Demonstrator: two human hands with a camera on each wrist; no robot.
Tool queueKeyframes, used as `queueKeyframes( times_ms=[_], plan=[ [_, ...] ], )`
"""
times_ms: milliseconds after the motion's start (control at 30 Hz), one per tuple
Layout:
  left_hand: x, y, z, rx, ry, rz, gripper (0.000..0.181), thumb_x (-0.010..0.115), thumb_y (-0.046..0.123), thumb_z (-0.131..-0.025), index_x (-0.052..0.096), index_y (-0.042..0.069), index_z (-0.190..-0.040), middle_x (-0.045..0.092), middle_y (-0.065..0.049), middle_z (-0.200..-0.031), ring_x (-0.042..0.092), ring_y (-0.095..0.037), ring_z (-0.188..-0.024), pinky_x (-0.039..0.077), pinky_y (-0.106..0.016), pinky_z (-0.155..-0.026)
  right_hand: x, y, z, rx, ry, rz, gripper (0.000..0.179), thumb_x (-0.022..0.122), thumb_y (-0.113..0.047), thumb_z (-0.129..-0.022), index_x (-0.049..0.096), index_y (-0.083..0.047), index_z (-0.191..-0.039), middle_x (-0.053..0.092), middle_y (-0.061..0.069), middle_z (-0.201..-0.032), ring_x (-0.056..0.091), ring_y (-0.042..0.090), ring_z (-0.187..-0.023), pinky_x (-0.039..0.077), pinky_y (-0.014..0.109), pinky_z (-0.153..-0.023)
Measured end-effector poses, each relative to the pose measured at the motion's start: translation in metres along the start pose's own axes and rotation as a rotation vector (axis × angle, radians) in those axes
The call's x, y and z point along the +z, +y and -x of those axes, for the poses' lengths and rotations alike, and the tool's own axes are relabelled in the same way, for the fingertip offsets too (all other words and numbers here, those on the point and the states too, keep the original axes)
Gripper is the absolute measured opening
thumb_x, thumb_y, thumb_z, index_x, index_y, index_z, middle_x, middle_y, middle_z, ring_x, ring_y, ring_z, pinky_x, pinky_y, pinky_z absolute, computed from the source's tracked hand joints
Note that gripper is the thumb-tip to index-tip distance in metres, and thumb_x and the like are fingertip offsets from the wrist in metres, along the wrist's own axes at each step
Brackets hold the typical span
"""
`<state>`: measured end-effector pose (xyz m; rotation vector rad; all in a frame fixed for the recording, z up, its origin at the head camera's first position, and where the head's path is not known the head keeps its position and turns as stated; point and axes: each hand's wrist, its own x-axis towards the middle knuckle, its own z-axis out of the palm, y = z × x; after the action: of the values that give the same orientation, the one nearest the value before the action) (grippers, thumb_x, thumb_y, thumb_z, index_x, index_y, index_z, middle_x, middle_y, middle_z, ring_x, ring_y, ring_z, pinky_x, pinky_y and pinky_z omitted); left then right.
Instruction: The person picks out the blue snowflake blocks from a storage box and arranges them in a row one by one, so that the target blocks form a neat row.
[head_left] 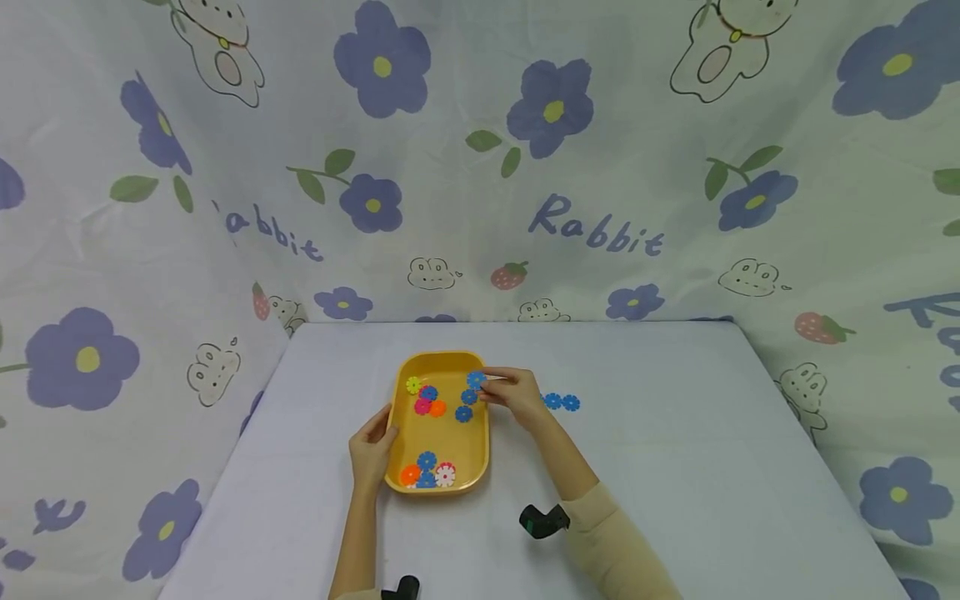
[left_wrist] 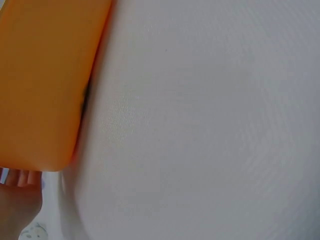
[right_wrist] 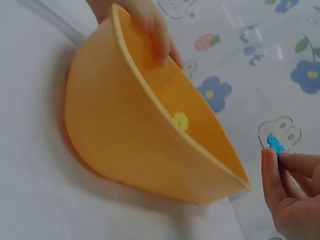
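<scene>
Head view: left of centre, in the lower half of the frame, my left hand (head_left: 371,447) grips the left rim of the yellow tray (head_left: 392,477) on the bench (head_left: 675,467). At the tray's upper right, my right hand (head_left: 516,393) pinches a blue disc (head_left: 476,380); whether it joins the blue pair (head_left: 467,405) below, I cannot tell. A blue row (head_left: 572,402) lies further right, partly hidden. A light pinch at the disc's rim should leave its notches free, while a firm left grip should prevent the tray sliding.
</scene>
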<state>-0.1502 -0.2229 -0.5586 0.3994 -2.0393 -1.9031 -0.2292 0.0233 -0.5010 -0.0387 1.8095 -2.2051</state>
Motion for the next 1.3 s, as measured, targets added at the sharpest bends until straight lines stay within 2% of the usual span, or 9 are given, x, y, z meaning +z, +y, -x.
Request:
queueKeyframes(
  times_ms=[100,167,267,333,400,500,800,1100,1300],
  plan=[
    [-0.001,0.000,0.000,-0.005,-0.007,0.002,0.039,0.058,-0.005,-0.088,0.055,-0.007,-0.127,0.053,-0.023,-0.131,0.050,-0.025,-0.123,0.044,-0.009,-0.088,-0.015,-0.003,0.003,-0.013,0.011,0.003,0.035,0.058,0.006,-0.088,0.056,0.010,-0.122,0.070,0.016,-0.087,0.070,0.016,-0.074,0.058,0.028,-0.071],
    [-0.001,0.000,0.000,-0.016,-0.012,-0.001,0.039,0.057,-0.004,-0.088,0.055,-0.006,-0.127,0.053,-0.021,-0.132,0.052,-0.017,-0.121,0.043,-0.009,-0.088,-0.024,-0.004,0.006,-0.020,0.018,0.001,0.036,0.058,0.006,-0.088,0.055,0.011,-0.123,0.070,0.015,-0.088,0.069,0.014,-0.073,0.058,0.027,-0.070],
    [-0.001,0.005,0.002,-0.018,-0.025,0.003,0.040,0.058,-0.004,-0.088,0.054,-0.007,-0.127,0.052,-0.023,-0.132,0.052,-0.019,-0.121,0.043,-0.009,-0.088,-0.038,-0.010,0.012,-0.014,0.021,0.011,0.038,0.059,0.004,-0.088,0.053,0.010,-0.126,0.070,0.018,-0.091,0.070,0.016,-0.076,0.057,0.030,-0.075],
    [-0.001,0.005,0.003,0.010,-0.022,0.015,0.039,0.059,-0.002,-0.087,0.056,-0.006,-0.126,0.054,-0.023,-0.130,0.054,-0.018,-0.119,0.044,-0.008,-0.087,-0.049,-0.012,0.015,-0.020,0.026,0.019,0.039,0.060,0.003,-0.088,0.053,0.010,-0.126,0.070,0.018,-0.092,0.070,0.016,-0.077,0.056,0.032,-0.078],
    [0.000,0.003,0.004,0.059,-0.023,0.055,0.037,0.061,0.000,-0.087,0.058,-0.005,-0.124,0.056,-0.023,-0.127,0.054,-0.026,-0.120,0.045,-0.008,-0.085,-0.060,-0.012,0.018,-0.030,0.037,0.022,0.039,0.060,0.002,-0.088,0.053,0.011,-0.126,0.070,0.017,-0.091,0.070,0.016,-0.077,0.056,0.033,-0.079],
    [0.000,-0.003,0.003,0.108,-0.015,0.081,0.036,0.062,0.001,-0.085,0.061,-0.004,-0.121,0.059,-0.021,-0.124,0.056,-0.023,-0.117,0.046,-0.008,-0.083,-0.080,-0.008,0.022,-0.060,0.065,0.021,0.039,0.060,0.003,-0.088,0.052,0.014,-0.125,0.071,0.011,-0.087,0.070,0.012,-0.074,0.056,0.028,-0.076],
    [0.000,0.001,0.001,-0.026,-0.007,-0.025,0.039,0.059,-0.002,-0.088,0.055,-0.006,-0.127,0.053,-0.023,-0.131,0.052,-0.025,-0.122,0.043,-0.007,-0.087,-0.134,-0.002,0.038,-0.063,0.176,0.029,0.038,0.057,0.005,-0.089,0.050,0.016,-0.125,0.070,0.007,-0.086,0.069,0.012,-0.075,0.056,0.025,-0.076],
    [0.000,0.002,0.002,-0.029,-0.006,-0.013,0.039,0.059,-0.002,-0.088,0.055,-0.006,-0.127,0.053,-0.023,-0.131,0.053,-0.017,-0.120,0.044,-0.007,-0.086,-0.168,0.008,0.046,-0.043,0.286,0.007,0.041,0.058,0.006,-0.088,0.046,0.020,-0.126,0.069,0.005,-0.088,0.069,0.011,-0.075,0.056,0.024,-0.076],
    [-0.001,0.003,0.002,-0.035,-0.027,-0.001,0.040,0.058,-0.002,-0.089,0.054,-0.005,-0.129,0.052,-0.021,-0.133,0.049,-0.024,-0.125,0.042,-0.008,-0.089,-0.182,0.016,0.051,0.003,0.346,0.103,0.041,0.060,0.002,-0.088,0.049,0.018,-0.124,0.070,0.008,-0.089,0.069,0.011,-0.076,0.056,0.022,-0.076]
  ],
)
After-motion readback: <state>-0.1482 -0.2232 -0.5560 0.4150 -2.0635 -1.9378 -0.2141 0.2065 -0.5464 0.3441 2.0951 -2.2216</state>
